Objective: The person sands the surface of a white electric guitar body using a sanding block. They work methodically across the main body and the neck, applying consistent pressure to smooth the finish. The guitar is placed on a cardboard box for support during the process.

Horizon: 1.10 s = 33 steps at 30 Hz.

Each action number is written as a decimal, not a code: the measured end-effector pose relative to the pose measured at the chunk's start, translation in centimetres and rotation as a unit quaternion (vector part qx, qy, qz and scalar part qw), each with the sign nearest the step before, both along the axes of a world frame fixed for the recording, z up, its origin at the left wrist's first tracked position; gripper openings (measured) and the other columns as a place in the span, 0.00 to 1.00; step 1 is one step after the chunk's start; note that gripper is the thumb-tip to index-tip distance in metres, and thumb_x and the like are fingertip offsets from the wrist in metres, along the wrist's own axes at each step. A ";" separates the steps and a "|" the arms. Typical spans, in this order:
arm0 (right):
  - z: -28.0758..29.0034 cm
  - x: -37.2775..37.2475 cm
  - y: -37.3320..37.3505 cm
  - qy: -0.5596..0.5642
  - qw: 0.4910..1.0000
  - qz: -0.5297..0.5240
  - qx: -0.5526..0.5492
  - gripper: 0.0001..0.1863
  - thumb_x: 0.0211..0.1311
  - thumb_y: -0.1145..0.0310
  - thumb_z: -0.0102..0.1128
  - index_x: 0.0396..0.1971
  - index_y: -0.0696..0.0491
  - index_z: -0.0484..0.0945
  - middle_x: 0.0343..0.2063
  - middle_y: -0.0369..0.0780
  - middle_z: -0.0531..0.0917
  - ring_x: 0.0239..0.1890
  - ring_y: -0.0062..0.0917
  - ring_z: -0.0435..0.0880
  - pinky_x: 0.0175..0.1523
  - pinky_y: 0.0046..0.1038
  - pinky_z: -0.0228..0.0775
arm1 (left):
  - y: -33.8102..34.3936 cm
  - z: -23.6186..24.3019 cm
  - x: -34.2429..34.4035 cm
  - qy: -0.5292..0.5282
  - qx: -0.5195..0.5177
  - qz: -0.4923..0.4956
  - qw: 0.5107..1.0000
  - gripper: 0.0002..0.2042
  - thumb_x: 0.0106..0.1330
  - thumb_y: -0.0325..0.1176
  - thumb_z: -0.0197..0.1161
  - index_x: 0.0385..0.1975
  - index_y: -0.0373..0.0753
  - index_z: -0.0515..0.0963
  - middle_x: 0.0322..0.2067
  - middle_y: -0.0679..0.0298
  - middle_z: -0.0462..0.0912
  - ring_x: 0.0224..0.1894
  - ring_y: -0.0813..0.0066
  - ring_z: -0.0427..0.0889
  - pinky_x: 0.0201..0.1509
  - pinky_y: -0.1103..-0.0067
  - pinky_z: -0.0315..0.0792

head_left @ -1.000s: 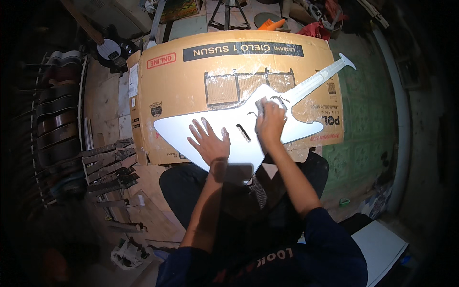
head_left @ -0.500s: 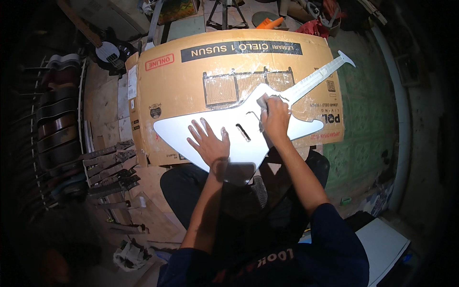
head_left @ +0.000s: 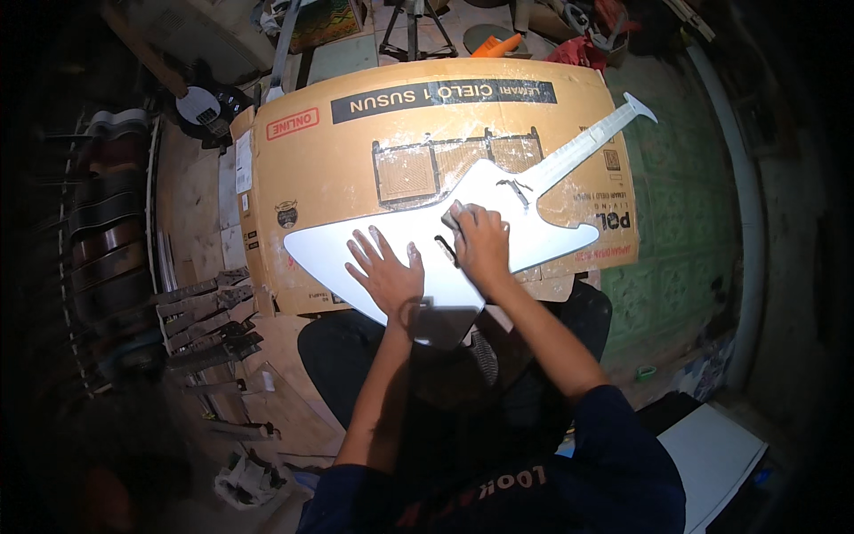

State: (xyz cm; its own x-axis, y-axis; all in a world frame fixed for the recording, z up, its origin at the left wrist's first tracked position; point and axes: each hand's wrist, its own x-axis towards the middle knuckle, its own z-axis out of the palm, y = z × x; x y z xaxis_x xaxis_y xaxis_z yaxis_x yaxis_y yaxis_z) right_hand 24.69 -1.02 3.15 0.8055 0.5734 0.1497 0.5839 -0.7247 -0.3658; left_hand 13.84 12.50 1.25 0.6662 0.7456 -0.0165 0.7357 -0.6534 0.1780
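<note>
A white, angular electric guitar body (head_left: 329,238) lies across my lap and a cardboard sheet, its neck (head_left: 583,142) pointing to the far right. Dark pickup slots are cut into its face. My left hand (head_left: 388,272) rests flat on the left part of the body, fingers spread. My right hand (head_left: 483,249) presses a small greyish sanding block (head_left: 451,219) onto the surface near the middle slot. Most of the block is hidden under the fingers, so its exact make is hard to see.
Under the guitar is a printed cardboard sheet (head_left: 311,169). Several guitar bodies (head_left: 107,200) stand racked at the left, with necks (head_left: 209,329) below them. A banjo-like instrument (head_left: 200,105) leans at the back left. An orange object (head_left: 496,46) lies beyond the cardboard; a white panel (head_left: 712,458) is lower right.
My right hand has slid the sanding block left and toward me, from near the neck joint to beside the middle slot. My left hand stays almost where it was.
</note>
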 end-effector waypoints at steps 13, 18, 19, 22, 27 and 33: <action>0.8 0.1 -5.1 0.110 0.971 -0.071 0.199 0.22 0.58 0.70 0.70 0.54 0.53 0.79 0.53 0.45 0.81 0.56 0.44 0.77 0.59 0.47 0.70 | -0.5 0.0 1.2 0.026 -0.013 -0.045 0.999 0.39 0.75 0.50 0.54 0.76 0.27 0.56 0.78 0.42 0.50 0.82 0.46 0.43 0.81 0.47 0.36; -1.7 0.3 -14.0 0.097 0.854 -0.293 0.419 0.26 0.57 0.77 0.71 0.57 0.60 0.77 0.52 0.50 0.81 0.56 0.42 0.80 0.66 0.41 0.68 | -3.2 1.2 9.0 0.008 -0.035 -0.233 0.972 0.41 0.73 0.54 0.55 0.75 0.25 0.56 0.77 0.41 0.53 0.81 0.47 0.49 0.82 0.51 0.39; -1.9 0.3 -15.5 0.093 0.841 -0.320 0.427 0.26 0.58 0.77 0.70 0.58 0.61 0.76 0.53 0.49 0.81 0.57 0.40 0.79 0.66 0.40 0.68 | -4.1 1.0 11.0 0.001 -0.028 -0.277 0.961 0.42 0.73 0.56 0.55 0.75 0.26 0.56 0.77 0.42 0.54 0.81 0.47 0.49 0.82 0.51 0.40; -1.4 1.4 -17.5 0.095 0.807 -0.363 0.457 0.27 0.61 0.75 0.70 0.60 0.63 0.74 0.53 0.49 0.80 0.59 0.37 0.78 0.68 0.38 0.67 | -5.4 0.4 15.3 -0.027 -0.009 -0.372 0.928 0.45 0.71 0.60 0.56 0.75 0.28 0.57 0.78 0.43 0.53 0.81 0.47 0.48 0.82 0.53 0.42; -1.0 2.4 -18.6 0.142 0.718 -0.386 0.561 0.28 0.64 0.74 0.68 0.63 0.63 0.71 0.59 0.50 0.78 0.63 0.37 0.75 0.72 0.38 0.63 | -5.3 0.6 19.8 0.001 0.001 -0.386 0.922 0.49 0.68 0.69 0.53 0.76 0.29 0.57 0.79 0.43 0.49 0.82 0.48 0.45 0.82 0.55 0.42; -1.2 3.1 -19.6 0.125 0.713 -0.447 0.526 0.29 0.65 0.75 0.68 0.64 0.62 0.70 0.63 0.48 0.76 0.66 0.37 0.74 0.74 0.38 0.61 | -12.4 0.2 12.9 0.032 0.002 -0.373 0.927 0.53 0.67 0.71 0.53 0.75 0.25 0.56 0.77 0.36 0.51 0.82 0.43 0.43 0.82 0.50 0.36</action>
State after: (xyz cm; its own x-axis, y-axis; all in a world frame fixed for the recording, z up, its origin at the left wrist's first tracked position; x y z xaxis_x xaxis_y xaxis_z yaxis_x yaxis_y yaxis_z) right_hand 27.82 -20.63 1.95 0.8550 -0.5099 -0.0945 -0.1183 -0.0143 -0.9929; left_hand 26.70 0.14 1.41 0.9943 0.0788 -0.0717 0.0887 -0.9852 0.1469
